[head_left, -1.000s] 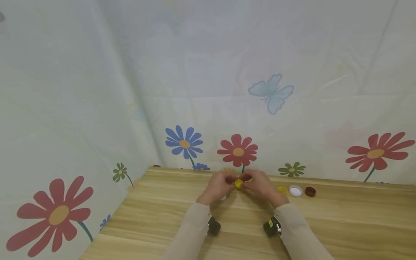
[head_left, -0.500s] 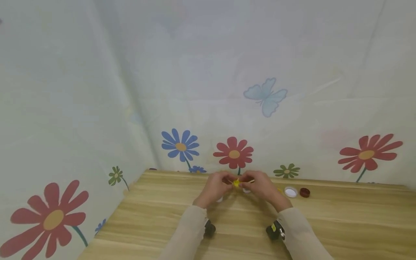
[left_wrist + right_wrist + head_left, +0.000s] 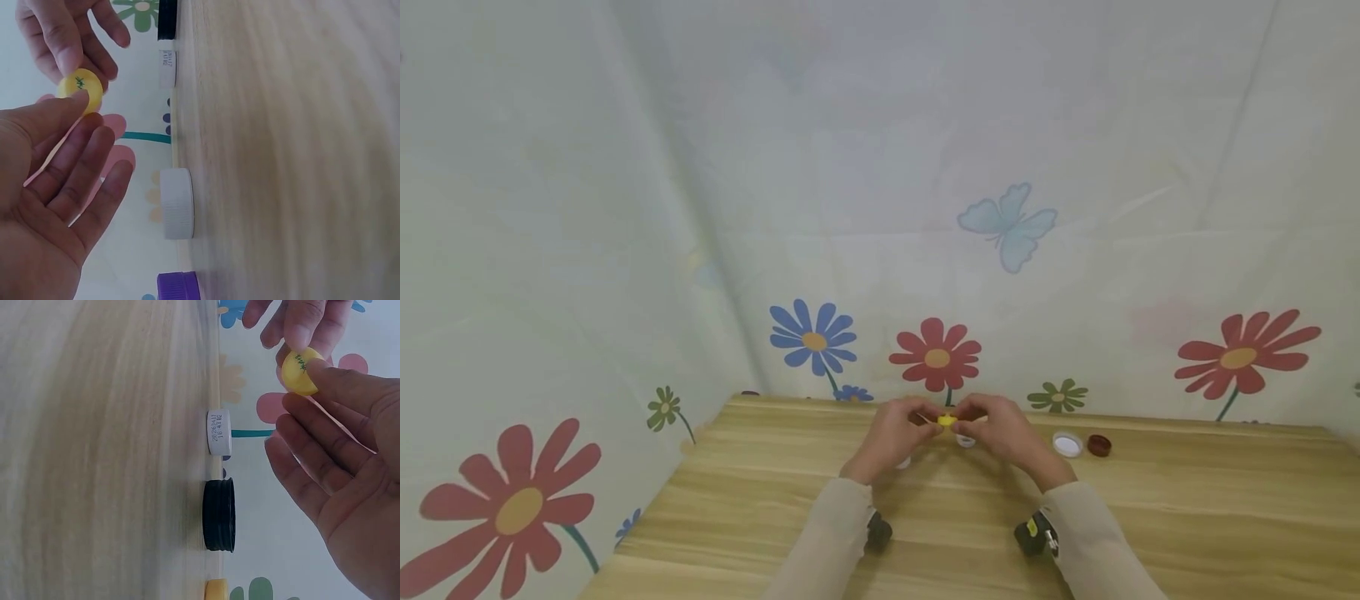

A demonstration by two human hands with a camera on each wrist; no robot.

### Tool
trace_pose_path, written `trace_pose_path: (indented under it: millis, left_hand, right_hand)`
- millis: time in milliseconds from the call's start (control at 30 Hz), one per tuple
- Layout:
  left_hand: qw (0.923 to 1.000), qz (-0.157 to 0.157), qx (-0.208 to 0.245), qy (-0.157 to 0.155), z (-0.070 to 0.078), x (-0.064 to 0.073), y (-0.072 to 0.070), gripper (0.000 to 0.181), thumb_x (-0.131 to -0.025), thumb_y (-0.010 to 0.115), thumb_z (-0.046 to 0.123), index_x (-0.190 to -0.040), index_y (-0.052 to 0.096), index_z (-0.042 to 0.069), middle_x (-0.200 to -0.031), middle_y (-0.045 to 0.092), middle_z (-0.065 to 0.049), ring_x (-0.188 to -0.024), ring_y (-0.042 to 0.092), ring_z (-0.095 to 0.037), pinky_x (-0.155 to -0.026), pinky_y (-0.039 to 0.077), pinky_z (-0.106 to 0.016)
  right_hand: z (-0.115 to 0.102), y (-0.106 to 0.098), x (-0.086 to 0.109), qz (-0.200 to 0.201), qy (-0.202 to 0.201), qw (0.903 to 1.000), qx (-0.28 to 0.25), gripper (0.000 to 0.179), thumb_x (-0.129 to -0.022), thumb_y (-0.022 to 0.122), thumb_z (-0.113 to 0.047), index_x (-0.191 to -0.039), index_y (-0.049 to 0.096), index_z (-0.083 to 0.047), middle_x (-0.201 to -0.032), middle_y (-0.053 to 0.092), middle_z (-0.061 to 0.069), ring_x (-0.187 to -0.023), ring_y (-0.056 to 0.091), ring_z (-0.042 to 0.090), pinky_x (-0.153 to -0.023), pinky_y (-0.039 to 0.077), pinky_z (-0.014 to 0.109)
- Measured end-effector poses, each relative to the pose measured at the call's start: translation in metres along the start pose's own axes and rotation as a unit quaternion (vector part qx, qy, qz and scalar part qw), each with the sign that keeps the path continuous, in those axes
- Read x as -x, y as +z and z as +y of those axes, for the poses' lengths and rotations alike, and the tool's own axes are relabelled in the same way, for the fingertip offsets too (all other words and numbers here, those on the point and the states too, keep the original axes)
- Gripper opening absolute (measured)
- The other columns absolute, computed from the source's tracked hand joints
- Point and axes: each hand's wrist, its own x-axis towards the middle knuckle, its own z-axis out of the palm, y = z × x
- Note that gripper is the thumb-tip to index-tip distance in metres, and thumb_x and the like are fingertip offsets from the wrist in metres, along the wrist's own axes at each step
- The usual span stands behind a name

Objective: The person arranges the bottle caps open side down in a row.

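Note:
A round yellow bottle cap [image 3: 947, 421] with green marks on its face is held up between both hands, over the far part of the table. My left hand [image 3: 891, 433] pinches it from the left between thumb and fingers. From the other side my right hand [image 3: 1000, 429] pinches it too. In the left wrist view, the left thumb presses on the face of the cap [image 3: 81, 79], and the left hand's other fingers extend loosely. The right wrist view has the right thumb over one edge of the cap [image 3: 294, 372].
On the wooden table [image 3: 955, 525] stand a ribbed white cap [image 3: 177, 203], a purple cap [image 3: 178, 285], a date-printed white cap [image 3: 219, 432], a black cap [image 3: 219, 515] and an orange-yellow cap [image 3: 216, 589]. A white lid [image 3: 1067, 444] and a dark red cap [image 3: 1100, 446] lie right of the hands. Flowered cloth hangs behind.
The yellow cap has tilted between the fingers and now looks narrower in the head view. The right forearm covers the yellow ring that showed on the table. The head view has shifted slightly.

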Motion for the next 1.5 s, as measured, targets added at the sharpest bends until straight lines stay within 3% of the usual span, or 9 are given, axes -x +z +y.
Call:
trace_pose_path:
  millis: [467,967,1300,1500]
  left_hand:
    - [1.0000,-0.004,-0.002,0.009,0.0020,0.0005,-0.0019,0.014,-0.097,0.079,0.012,-0.112,0.079,0.009,-0.103,0.078,0.002,-0.093,0.070,-0.015,-0.083,0.058,-0.027]
    - [0.9996,-0.007,0.017,0.022,0.0013,0.0013,-0.0013,0.028,-0.091,0.082,0.001,-0.119,0.076,0.005,-0.095,0.076,-0.002,-0.088,0.074,-0.021,-0.081,0.060,-0.027]
    - [0.9993,-0.008,-0.004,0.035,-0.0006,0.0021,-0.0025,0.028,-0.089,0.084,0.000,-0.115,0.077,0.005,-0.093,0.076,-0.003,-0.086,0.075,-0.020,-0.078,0.060,-0.025]
    - [0.9994,-0.012,-0.001,0.031,-0.0013,0.0024,-0.0042,0.027,-0.089,0.085,0.002,-0.116,0.078,0.006,-0.097,0.077,-0.002,-0.087,0.074,-0.017,-0.080,0.059,-0.024]
  right_hand:
    - [0.0007,0.0016,-0.0001,0.009,-0.005,0.9999,-0.010,0.006,-0.098,0.078,-0.009,-0.102,0.075,-0.006,-0.098,0.075,0.001,-0.095,0.068,0.022,-0.084,0.059,0.041]
    - [-0.0005,0.0046,0.0001,0.005,-0.001,0.9986,-0.052,0.009,-0.101,0.071,-0.004,-0.109,0.071,0.001,-0.092,0.074,0.005,-0.084,0.069,0.020,-0.072,0.057,0.033]
    - [0.0007,0.0046,0.0003,-0.012,-0.022,0.9980,-0.057,0.010,-0.100,0.072,-0.002,-0.109,0.072,0.000,-0.092,0.075,0.005,-0.083,0.070,0.020,-0.073,0.059,0.034]
    - [-0.0001,0.0045,0.0003,-0.018,-0.020,0.9986,-0.045,0.019,-0.093,0.079,0.000,-0.112,0.073,-0.001,-0.100,0.076,0.005,-0.094,0.071,0.023,-0.083,0.061,0.039]
